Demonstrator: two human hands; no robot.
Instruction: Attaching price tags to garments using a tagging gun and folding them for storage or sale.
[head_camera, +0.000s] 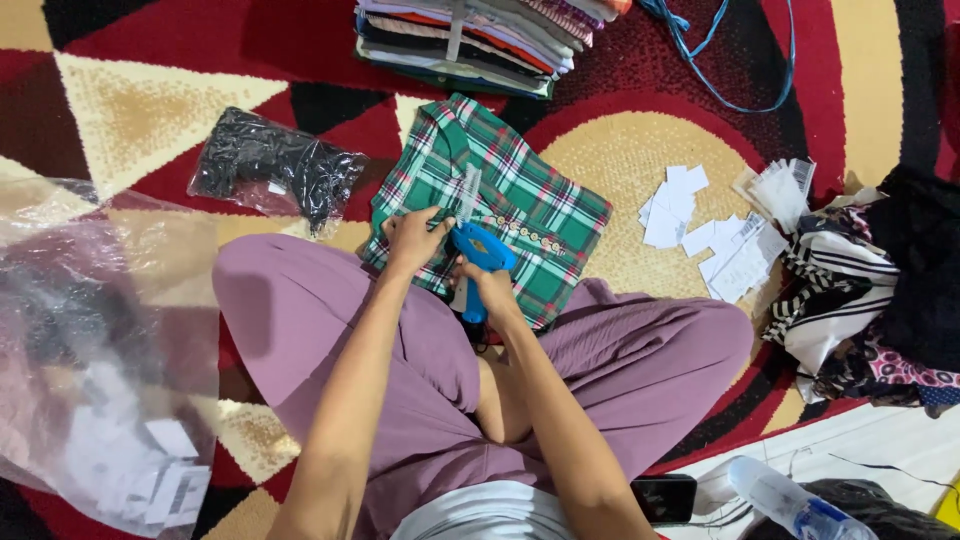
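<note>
A folded green, red and white plaid shirt (520, 190) lies on the carpet in front of my crossed legs. My right hand (492, 288) grips a blue tagging gun (480, 252) pointed at the shirt's near edge. My left hand (412, 240) presses on the shirt beside the gun's tip, fingers around a strip of clear plastic fasteners (468, 192) standing up from the gun.
A stack of folded clothes (470, 40) sits at the top. A black garment in a clear bag (275, 170) lies left. White paper tags (710, 225) are scattered right, near a pile of patterned clothes (870, 290). A large clear plastic bag (100, 350) is on the left; a bottle (790, 500) and phone (665, 497) lie bottom right.
</note>
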